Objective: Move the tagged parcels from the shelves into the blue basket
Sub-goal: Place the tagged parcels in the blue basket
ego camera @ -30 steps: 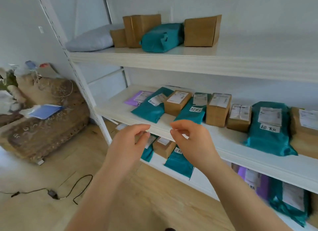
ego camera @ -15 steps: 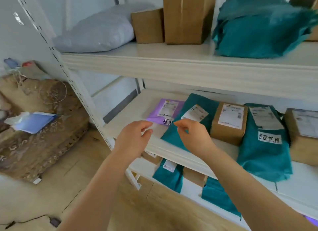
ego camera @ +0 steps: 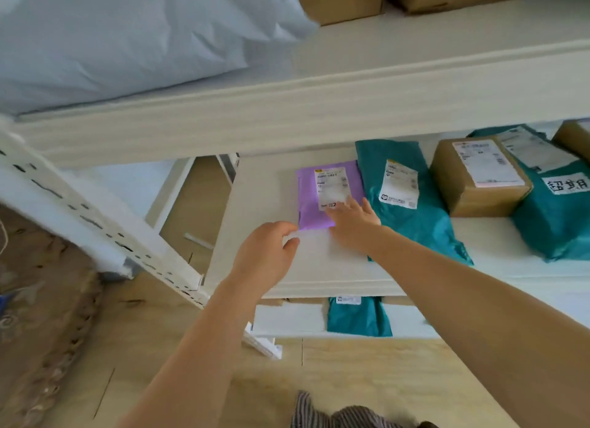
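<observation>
Head view: flat purple parcel (ego camera: pixel 322 197), white label, right hand (ego camera: pixel 352 223) touching.

Teal parcels (ego camera: pixel 412 201): three; boxes (ego camera: pixel 479 175): four; purple parcel (ego camera: pixel 329 194): one.

At ten o'clock we see a pale blue pillow (ego camera: pixel 127 35); at eight, a patterned brown rug (ego camera: pixel 38 316)

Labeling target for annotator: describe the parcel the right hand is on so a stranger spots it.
On the middle shelf of the white rack, go to the leftmost item. It is a flat purple mailer with a white label, under the right hand; its neighbours are teal bags and brown boxes.
</observation>
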